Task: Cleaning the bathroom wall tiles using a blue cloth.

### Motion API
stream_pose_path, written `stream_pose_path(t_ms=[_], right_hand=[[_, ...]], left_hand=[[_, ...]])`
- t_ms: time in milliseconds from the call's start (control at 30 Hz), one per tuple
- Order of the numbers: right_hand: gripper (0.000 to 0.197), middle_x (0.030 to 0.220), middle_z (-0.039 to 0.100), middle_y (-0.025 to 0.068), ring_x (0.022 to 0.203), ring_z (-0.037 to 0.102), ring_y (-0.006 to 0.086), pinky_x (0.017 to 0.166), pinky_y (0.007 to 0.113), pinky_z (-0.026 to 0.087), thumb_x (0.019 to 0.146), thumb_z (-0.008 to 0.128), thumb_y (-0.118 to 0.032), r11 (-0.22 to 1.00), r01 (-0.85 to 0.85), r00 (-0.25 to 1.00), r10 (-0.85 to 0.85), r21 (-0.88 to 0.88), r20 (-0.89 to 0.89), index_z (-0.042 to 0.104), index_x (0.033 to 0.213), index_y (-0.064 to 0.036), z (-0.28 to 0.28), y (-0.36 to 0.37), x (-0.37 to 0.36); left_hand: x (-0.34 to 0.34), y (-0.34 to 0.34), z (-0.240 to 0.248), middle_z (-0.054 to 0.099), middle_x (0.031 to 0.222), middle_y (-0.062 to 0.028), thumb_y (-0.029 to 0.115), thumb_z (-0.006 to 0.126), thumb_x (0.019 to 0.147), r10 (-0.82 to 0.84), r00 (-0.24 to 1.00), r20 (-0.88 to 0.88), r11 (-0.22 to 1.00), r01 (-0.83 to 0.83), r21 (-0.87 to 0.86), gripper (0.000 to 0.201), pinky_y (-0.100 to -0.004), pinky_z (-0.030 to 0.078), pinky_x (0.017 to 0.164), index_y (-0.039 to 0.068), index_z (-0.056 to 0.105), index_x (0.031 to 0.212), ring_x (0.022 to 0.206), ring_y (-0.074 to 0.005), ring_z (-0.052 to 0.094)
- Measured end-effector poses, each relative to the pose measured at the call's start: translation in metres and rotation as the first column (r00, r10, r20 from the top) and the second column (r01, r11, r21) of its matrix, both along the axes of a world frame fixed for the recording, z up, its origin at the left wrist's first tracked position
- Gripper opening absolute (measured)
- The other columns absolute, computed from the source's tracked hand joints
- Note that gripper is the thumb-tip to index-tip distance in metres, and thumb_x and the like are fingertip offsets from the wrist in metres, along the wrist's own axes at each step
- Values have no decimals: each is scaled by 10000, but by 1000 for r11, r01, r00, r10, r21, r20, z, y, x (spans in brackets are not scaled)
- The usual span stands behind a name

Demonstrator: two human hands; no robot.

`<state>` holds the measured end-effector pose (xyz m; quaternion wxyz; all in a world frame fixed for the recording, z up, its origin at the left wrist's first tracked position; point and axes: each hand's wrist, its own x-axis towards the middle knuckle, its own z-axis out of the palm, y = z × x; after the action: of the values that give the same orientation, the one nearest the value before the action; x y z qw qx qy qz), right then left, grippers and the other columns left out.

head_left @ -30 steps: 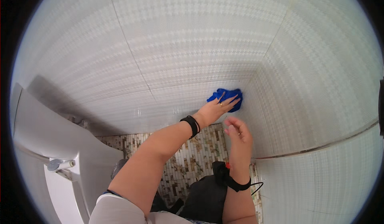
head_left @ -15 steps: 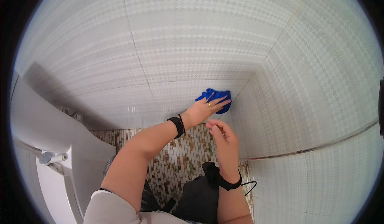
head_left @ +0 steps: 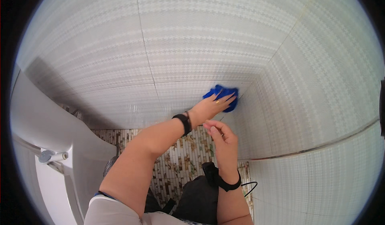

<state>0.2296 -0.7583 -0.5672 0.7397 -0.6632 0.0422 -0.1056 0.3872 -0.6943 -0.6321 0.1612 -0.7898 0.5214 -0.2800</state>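
My left hand (head_left: 208, 108) presses a crumpled blue cloth (head_left: 231, 104) against the pale patterned wall tiles (head_left: 180, 52), low down beside the corner. Its fingers lie over the cloth, and a ring shows on one of them. Just below and nearer to me is my right hand (head_left: 224, 140), raised over the floor with the fingers curled in toward the thumb. I see nothing held in it, and it touches neither the cloth nor the wall. Black bands circle both wrists.
A white toilet (head_left: 52, 116) stands close on my left, with a grey and white fitting (head_left: 53, 156) on it. Another tiled wall (head_left: 321, 100) rises on the right, with a dark seam along it. Brown and cream mosaic (head_left: 176, 156) covers the floor.
My left hand has slid the cloth slightly right and up along the wall, toward the corner. My right hand has hardly moved; its fingers stay curled.
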Motion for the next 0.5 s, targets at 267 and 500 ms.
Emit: stream_pose_path(t_ms=[267,500], right_hand=[[189,985,654,76,921,587,117,826,241,435,911,517,-79,999,-44,999,44,-9,-8,611,1044,17,6,6,-4],[188,958,661,71,886,584,107,819,241,434,911,521,-92,996,-71,997,69,-52,-34,615,1033,17,2,8,-2]], left_hand=[[-13,99,-88,186,1522,9,123,596,765,138,965,-224,982,-104,157,635,-331,371,897,158,402,1369,1359,-146,255],[-25,78,16,206,1507,26,129,554,797,80,973,-216,982,-114,-150,511,-444,275,1067,187,501,1302,1377,-165,216]])
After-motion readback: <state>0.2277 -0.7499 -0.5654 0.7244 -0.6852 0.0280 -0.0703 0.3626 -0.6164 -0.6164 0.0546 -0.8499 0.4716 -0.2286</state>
